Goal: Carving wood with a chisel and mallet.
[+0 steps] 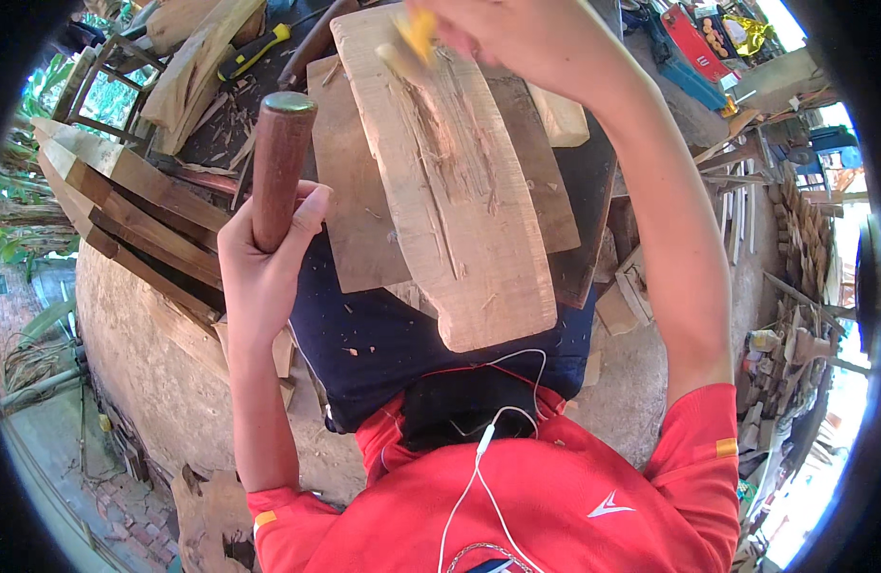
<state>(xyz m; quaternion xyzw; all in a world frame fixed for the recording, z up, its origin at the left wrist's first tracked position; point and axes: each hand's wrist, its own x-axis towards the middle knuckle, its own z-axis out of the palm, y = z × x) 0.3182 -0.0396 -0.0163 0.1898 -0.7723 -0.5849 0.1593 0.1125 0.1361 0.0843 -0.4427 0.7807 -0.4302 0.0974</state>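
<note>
My left hand (269,248) is wrapped round a dark red-brown wooden mallet (280,158), held upright left of the work. A long pale wood plank (479,239) lies slanted in front of me, its near end toward my lap. A rough, splintered groove (450,153) runs along its upper face, with a dark crack beside it. Over the plank's far end my right hand (488,29) grips a yellow tool (419,33). That tool is smeared by motion, and its kind cannot be made out. Part of the right hand is cut off by the top edge.
Under the plank lies a thin brown board (350,220) on a dark bench. A yellow-and-black handled tool (254,53) rests at the far left among wood chips. Long curved timbers (125,205) stand at left. A red and blue box (693,48) sits far right, near stacked wood.
</note>
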